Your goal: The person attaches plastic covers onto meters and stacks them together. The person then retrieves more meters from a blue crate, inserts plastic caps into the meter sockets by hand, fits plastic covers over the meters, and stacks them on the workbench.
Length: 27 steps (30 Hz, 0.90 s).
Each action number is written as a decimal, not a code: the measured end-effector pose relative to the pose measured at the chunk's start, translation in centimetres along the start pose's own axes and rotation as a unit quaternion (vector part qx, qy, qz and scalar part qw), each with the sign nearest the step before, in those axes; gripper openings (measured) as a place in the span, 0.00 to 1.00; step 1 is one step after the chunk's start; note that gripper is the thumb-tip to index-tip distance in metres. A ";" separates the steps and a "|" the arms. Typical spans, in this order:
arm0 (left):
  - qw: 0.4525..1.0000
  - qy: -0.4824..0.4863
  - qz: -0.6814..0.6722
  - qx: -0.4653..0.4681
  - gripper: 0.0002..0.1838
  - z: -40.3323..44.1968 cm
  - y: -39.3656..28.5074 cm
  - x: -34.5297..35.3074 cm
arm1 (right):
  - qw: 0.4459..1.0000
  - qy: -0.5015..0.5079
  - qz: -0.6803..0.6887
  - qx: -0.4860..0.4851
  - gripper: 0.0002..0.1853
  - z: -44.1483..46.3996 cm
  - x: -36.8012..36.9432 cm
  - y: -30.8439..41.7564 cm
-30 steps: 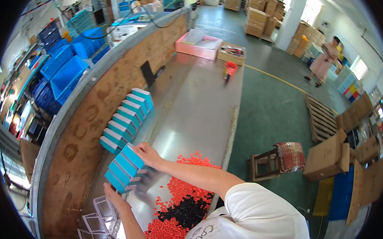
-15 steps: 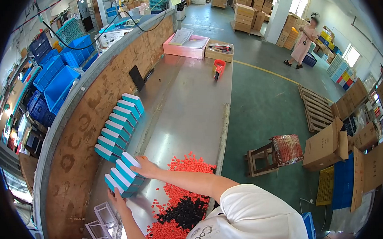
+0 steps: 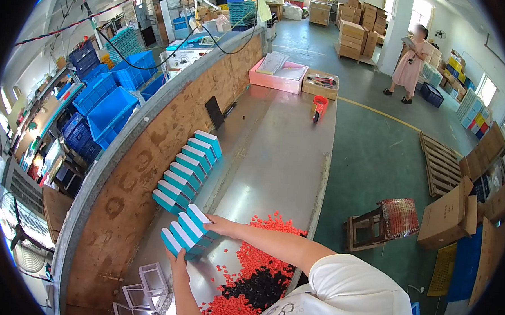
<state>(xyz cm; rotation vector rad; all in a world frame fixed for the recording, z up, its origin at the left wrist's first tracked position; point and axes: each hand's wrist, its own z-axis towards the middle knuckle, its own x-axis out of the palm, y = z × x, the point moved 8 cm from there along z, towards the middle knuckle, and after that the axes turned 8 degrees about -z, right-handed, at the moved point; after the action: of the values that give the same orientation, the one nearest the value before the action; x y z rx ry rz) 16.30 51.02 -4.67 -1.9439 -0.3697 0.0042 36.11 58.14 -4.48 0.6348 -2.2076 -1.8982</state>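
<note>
Several teal boxes with white tops (image 3: 187, 230) stand side by side on the metal table, squeezed together between my hands. My right hand (image 3: 220, 226) grips the far end of this group, while my left hand (image 3: 177, 262) holds the near end; the fingers of both are partly hidden. Just beyond, and close to the group, a longer row of matching boxes (image 3: 187, 171) lines the wooden board. Near my forearms lie a pile of small red pieces (image 3: 234, 310) and a heap of small black pieces (image 3: 261, 287).
White open frames (image 3: 145, 285) lie beside my left forearm. Along the table (image 3: 264, 158) are a dark phone-like slab (image 3: 214, 112), a red mug-shaped item (image 3: 319, 107), a pink box (image 3: 276, 77) and a cardboard tray (image 3: 320, 84). A stool (image 3: 382, 222) stands right; another person (image 3: 410, 66) stands farther back.
The whole view has swung, so everything sits farther right in the picture. Both hands keep their hold on the group of boxes, which stays close to the row's end.
</note>
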 end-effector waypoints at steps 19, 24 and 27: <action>0.970 -0.063 0.180 0.153 0.31 -0.6 -0.8 -0.3 | 0.999 0.002 0.051 -0.019 0.31 0.6 -0.1 -1.5; 0.951 -0.056 0.202 0.226 0.38 -0.7 -0.8 0.1 | 0.999 -0.038 0.023 -0.026 0.30 0.6 0.0 -1.3; 0.959 -0.051 0.214 0.177 0.43 -1.1 -1.4 -0.2 | 0.998 -0.062 -0.020 -0.017 0.30 0.3 0.7 -1.2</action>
<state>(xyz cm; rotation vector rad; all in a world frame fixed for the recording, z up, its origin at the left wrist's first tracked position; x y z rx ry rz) 15.97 50.46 -3.01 -1.6359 -0.0035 0.4270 35.58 57.94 -5.79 0.5749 -2.2459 -2.0426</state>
